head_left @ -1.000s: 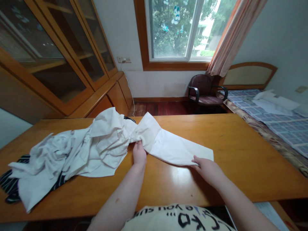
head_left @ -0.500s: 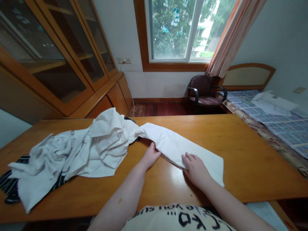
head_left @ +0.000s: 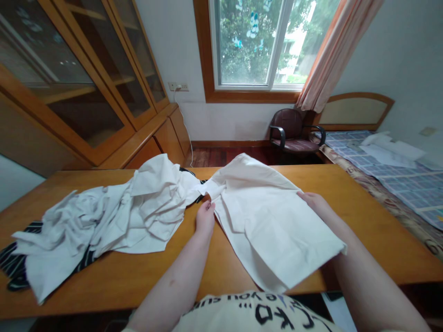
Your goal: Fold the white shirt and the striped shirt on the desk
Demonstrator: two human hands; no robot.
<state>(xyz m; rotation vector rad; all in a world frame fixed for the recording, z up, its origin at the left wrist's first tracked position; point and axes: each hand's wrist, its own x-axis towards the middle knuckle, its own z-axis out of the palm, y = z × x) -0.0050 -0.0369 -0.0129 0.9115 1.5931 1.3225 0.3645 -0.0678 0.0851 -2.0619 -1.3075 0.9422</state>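
A white garment point(head_left: 266, 207) is spread out in front of me, its near corner reaching toward the table's front edge; its exact kind I cannot make out. My left hand point(head_left: 206, 214) pinches its left edge, close to where it narrows beside the pile. On the far right edge, my right hand point(head_left: 313, 203) has hold of the cloth, and the forearm runs along the garment's right side. To the left lies a crumpled heap of white clothes point(head_left: 138, 207). Black striped cloth point(head_left: 17, 263) pokes out from under that heap.
All this rests on a wooden table point(head_left: 363, 230). Behind it stand a glass-door cabinet point(head_left: 138, 124), a window point(head_left: 256, 46) with a pink curtain point(head_left: 339, 55) and a maroon armchair point(head_left: 294, 131). At the right is a bed point(head_left: 398, 184) with a checked sheet.
The narrow folded white garment has opened out wide toward me. My right hand has moved right and away to its far edge; my left hand has shifted slightly left along the near edge.
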